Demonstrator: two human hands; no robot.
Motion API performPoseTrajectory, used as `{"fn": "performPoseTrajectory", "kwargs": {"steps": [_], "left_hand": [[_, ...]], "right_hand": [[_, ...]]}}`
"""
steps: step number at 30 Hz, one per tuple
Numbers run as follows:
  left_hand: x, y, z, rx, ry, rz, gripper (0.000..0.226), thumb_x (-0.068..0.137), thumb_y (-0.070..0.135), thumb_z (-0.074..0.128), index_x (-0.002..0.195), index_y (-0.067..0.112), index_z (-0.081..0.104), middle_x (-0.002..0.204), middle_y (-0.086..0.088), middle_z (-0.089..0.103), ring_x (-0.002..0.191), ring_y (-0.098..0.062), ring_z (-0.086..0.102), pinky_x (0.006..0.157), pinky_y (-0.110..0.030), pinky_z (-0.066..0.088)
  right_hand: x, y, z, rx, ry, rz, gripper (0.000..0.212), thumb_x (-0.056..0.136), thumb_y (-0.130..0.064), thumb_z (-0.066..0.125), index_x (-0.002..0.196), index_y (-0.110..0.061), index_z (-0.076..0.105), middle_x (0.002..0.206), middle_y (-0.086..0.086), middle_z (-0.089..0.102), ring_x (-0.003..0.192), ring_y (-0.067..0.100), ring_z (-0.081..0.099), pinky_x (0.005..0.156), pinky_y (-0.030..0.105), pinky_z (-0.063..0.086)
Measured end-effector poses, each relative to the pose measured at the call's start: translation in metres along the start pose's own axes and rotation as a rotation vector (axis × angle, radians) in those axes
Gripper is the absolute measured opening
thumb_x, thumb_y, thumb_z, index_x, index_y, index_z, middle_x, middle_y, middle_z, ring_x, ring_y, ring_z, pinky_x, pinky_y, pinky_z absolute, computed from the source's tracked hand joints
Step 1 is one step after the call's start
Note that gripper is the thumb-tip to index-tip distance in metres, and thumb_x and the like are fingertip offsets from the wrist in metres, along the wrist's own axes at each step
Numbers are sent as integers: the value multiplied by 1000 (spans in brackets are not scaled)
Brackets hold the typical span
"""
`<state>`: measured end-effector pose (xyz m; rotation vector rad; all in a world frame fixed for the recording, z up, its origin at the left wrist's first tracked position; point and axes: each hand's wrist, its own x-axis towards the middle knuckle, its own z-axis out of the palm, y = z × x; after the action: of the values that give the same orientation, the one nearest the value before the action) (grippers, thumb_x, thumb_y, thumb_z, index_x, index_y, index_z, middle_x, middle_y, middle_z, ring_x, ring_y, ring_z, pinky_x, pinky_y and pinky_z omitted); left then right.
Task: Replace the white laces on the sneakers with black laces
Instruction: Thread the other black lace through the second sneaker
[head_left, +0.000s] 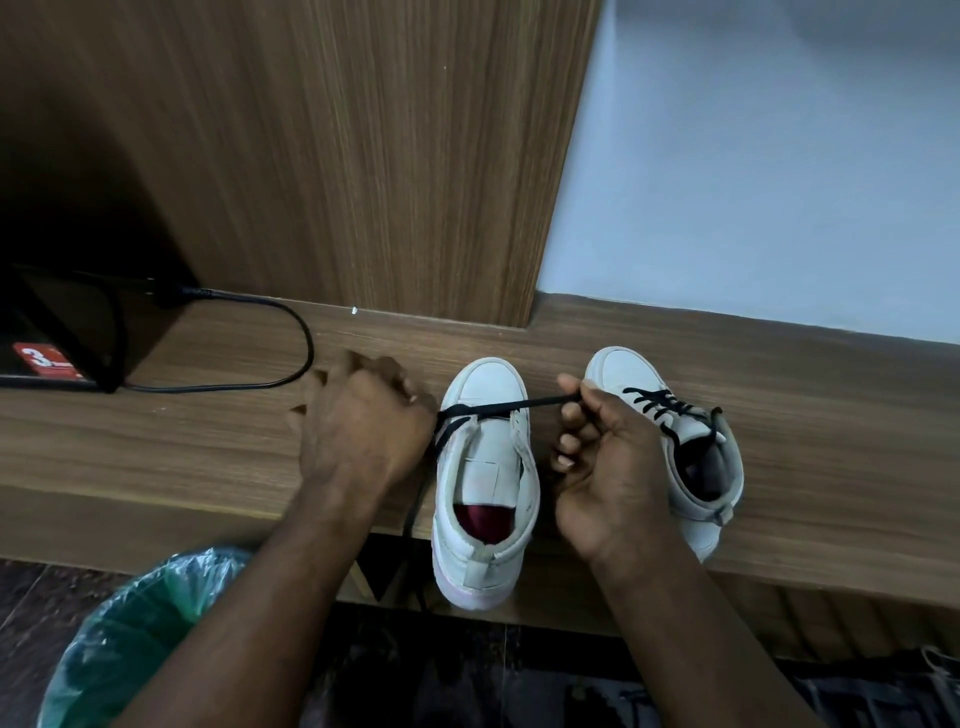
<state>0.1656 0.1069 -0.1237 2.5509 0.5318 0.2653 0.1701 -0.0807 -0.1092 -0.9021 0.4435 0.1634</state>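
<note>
We are looking down at 2 white sneakers standing side by side on a wooden ledge (805, 441), toes pointing away from us. The left sneaker (485, 467) is carrying 1 black lace (498, 407) across its lowest eyelets only, and the lace is stretching taut sideways between both hands. The left hand (363, 426), its back facing us, is curling its fingers round the lace just beside the sneaker's left edge. A loose length is hanging from there down past the ledge front. The right hand (608, 467), sitting between the 2 sneakers, is pinching the lace's other end between thumb and forefinger, its other fingers loosely bent. The right sneaker (623, 371) is showing black criss-cross lacing up its front. At far left a black cable (291, 332) is looping over the ledge. Below it, at the bottom left, is a bin (130, 634) lined with green plastic.
</note>
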Motion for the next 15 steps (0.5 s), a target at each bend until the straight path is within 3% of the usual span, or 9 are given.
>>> {"fn": "performPoseTrajectory", "kwargs": {"steps": [4,6,10,15], "left_hand": [[-8,19,4,-327,-39,327,27,85,50,57,106,40,71,113,20,58,114,-12,41,88,-20,29],[-13,30,9,-425,-66,415,16,90,49,65,104,45,72,113,23,59,115,-10,41,91,-14,29],[-20,40,19,-449,-146,436,5,95,40,69,95,41,74,114,20,61,117,-11,47,98,-29,39],[-12,29,12,-554,-201,349,15,89,38,75,76,30,74,106,21,67,115,-3,49,97,-30,35]], "right_hand": [[-3,2,3,-81,-32,-19,31,97,-22,60,77,-17,82,60,-8,59,43,2,39,40,16,29],[-4,3,5,-131,-44,-47,30,97,-24,61,76,-20,83,59,-9,58,46,3,38,44,16,29],[-4,4,6,-183,-69,-107,23,94,-22,65,81,-22,84,58,-9,50,47,3,33,46,18,25],[-3,3,4,-183,-77,-104,25,94,-18,63,78,-20,81,61,-9,55,48,3,38,43,16,29]]}}
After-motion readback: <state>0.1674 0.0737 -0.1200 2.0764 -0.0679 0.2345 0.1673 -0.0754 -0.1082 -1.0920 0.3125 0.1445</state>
